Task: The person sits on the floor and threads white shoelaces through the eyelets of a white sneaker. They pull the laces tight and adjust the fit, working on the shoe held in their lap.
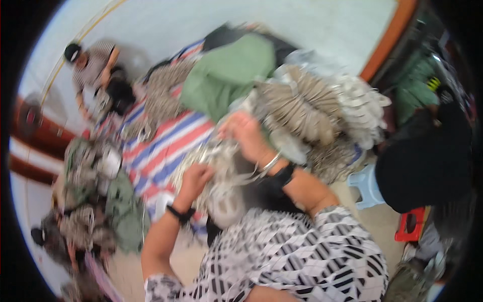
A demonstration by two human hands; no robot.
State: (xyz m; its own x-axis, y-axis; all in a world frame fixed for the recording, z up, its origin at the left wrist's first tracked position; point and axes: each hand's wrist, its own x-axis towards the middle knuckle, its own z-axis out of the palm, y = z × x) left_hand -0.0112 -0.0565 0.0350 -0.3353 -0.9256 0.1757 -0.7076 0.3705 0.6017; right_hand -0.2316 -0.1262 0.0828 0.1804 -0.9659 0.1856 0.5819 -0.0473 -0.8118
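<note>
My left hand (195, 180) is closed, thumb against curled fingers, beside a heap of cream cords or narrow strips (214, 156). Whatever it grips is too blurred to name. Farther forward and to the right, my right hand (243, 132) is raised above the same strips, its fingers smeared by motion. A thin pale strip (250, 177) runs between the heap and my right wrist. Close to my lap lies a whitish rounded piece (226, 205) with openings in it. Dark bands circle both wrists, and a silver bangle (271, 162) is on the right one.
A striped sheet (168, 143) covers the floor ahead, bearing a green cloth (229, 73), a tied tan bundle (302, 103) and a white bundle (359, 108). Right are a light-blue stool (366, 186) and a red stool (411, 224). People (93, 65) sit at left among cloth piles (121, 211).
</note>
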